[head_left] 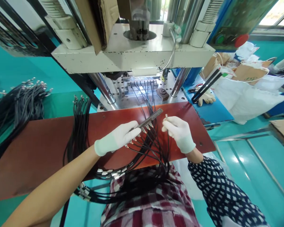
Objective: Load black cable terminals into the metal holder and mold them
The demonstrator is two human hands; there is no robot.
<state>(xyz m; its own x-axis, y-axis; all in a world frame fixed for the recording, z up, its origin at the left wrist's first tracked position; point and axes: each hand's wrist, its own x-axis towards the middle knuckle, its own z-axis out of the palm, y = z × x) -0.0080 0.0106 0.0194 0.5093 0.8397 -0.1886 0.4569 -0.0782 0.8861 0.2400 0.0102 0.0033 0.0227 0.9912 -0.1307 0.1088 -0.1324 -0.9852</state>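
My left hand (125, 134), in a white glove, grips a narrow metal bar (151, 117) tilted up to the right. Several black cables with metal connector ends (147, 126) hang along the bar's lower edge. Just right of the bar, my gloved right hand (178, 129) pinches a black cable (168, 142), its small connector end (166, 117) sticking up past the fingertips. A bundle of black cables (142, 154) runs from under the bar across the red board (180, 111) and down over my lap.
Behind the board stands a press with a pale upper plate (132, 58) and steel posts (181, 82); cables lead into a metal fixture (140, 86) on its bed. More cable bundles (79, 126) lie left. A blue shelf (209, 108) with a glove (207, 97) and white sacks (248, 97) stand right.
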